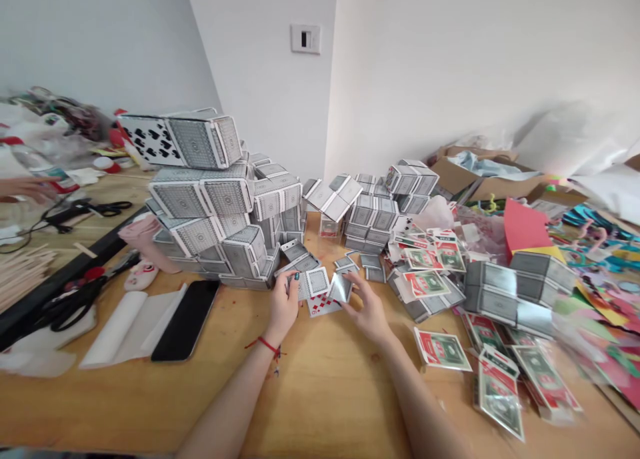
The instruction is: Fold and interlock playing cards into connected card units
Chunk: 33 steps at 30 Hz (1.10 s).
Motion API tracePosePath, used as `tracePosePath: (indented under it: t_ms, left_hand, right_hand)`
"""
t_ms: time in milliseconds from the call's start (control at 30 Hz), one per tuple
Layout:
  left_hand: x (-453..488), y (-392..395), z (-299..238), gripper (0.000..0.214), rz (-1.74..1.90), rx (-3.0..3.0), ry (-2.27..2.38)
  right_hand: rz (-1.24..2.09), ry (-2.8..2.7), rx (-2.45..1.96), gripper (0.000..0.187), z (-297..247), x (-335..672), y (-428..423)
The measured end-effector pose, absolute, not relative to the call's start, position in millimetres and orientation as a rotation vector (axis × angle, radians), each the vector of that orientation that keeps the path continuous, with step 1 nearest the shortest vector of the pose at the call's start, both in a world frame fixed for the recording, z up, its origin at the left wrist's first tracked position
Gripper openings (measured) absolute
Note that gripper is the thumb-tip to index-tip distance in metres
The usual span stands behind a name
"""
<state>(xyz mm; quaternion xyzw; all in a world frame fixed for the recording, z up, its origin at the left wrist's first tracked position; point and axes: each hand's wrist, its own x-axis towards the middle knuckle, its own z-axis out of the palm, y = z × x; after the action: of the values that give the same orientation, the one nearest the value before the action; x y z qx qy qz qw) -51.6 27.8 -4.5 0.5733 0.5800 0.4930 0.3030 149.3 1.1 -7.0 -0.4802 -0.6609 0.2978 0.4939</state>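
Observation:
My left hand (283, 307) pinches the left side of a grey-backed playing card piece (316, 282) in the middle of the table. In the fingers of my right hand (369, 307) is a shiny grey-backed playing card (341, 289), tilted against the right side of that piece. Below both shows a card face with red diamonds (319, 305); whether it is joined to them I cannot tell. Several small folded card pieces (373, 267) lie just beyond my hands. Stacked boxes folded from playing cards (200, 195) rise behind on the left.
More card boxes (373, 212) stand at the back right. Red and green card packs (443, 350) lie to the right. On the left are a black phone (186, 320), a white paper roll (117, 325) and scissors (77, 305). Another person's hand (30, 189) shows at far left.

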Motion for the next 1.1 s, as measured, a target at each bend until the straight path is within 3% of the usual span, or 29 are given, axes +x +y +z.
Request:
tracePosePath:
  t_ms: [267,1100]
  left_hand:
    - [-53.6,29.5,-3.5,0.027,1.36,1.55,1.528]
    - [-65.6,28.4,18.0,0.025,1.063,1.532,1.374]
  right_hand:
    - [0.793,-1.575,-1.109,0.053,-4.0,150.1,0.1]
    - [0.807,-1.703,-1.162,0.054,7.3,147.9,-9.0]
